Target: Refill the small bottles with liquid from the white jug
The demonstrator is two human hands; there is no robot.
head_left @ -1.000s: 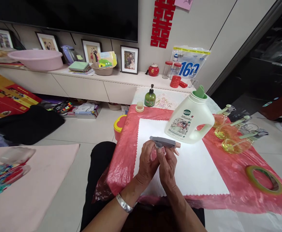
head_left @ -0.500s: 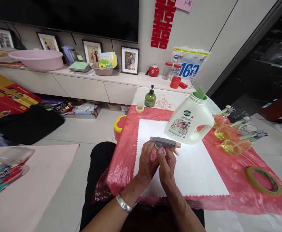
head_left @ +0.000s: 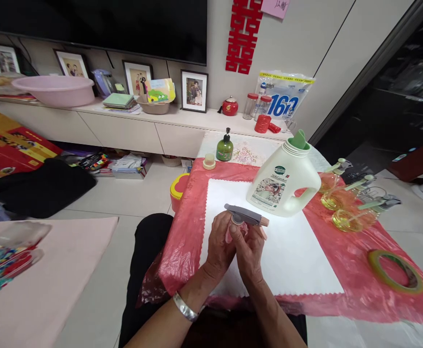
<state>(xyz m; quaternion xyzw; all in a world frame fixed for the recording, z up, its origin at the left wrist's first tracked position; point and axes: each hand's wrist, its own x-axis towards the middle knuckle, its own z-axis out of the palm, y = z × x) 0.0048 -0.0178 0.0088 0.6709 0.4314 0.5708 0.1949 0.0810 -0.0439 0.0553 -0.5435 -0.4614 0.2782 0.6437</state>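
Observation:
Both of my hands are wrapped round a small spray bottle (head_left: 245, 215) with a grey trigger head and pinkish nozzle. My left hand (head_left: 220, 241) closes round its clear pink body. My right hand (head_left: 249, 246) grips from the other side, its thumb up at the neck below the head. Most of the bottle body is hidden by my fingers. Under my hands lies a white sheet (head_left: 287, 261) with a scalloped edge. Just beyond stands a large pale detergent jug (head_left: 287, 176), upright, its green spout uncovered. A translucent cap (head_left: 209, 161) sits at the far left of the table.
A green pump bottle (head_left: 225, 147) stands behind the sheet. Several glass bottles with yellow liquid (head_left: 345, 217) and a roll of tape (head_left: 395, 271) are on the right, over red plastic film (head_left: 359, 295). A pink-covered table (head_left: 66, 270) is at left.
The spray head has turned slightly, its nozzle end dipping lower and a little left. My right thumb has shifted slightly left at the neck. The jug and other objects stay put.

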